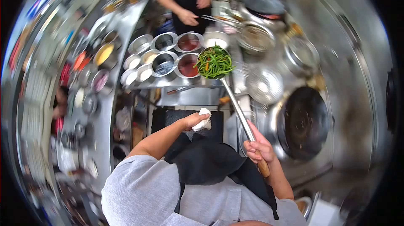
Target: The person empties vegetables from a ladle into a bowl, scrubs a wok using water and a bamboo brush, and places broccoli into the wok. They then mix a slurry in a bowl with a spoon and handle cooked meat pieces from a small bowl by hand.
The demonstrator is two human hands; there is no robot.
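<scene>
My right hand [257,145] is wrapped round the wooden end of a long-handled ladle [236,106]. Its bowl is heaped with long, thin green vegetables [215,62] with a few orange bits among them. The loaded end is above or beside the seasoning bowls; I cannot tell how high. A bunched white cloth [205,120] is in my closed left hand [195,121], held out in front of my apron. Nearest to my right hand is a large dark wok [304,123] on the stove side.
Several metal bowls [164,64] of sauces and seasonings fill the counter ahead. A perforated strainer [264,84] and a metal pot [256,37] lie right of it. Across from me, a person in a dark apron [188,1] holds a utensil. A crowded counter [101,112] runs along the left.
</scene>
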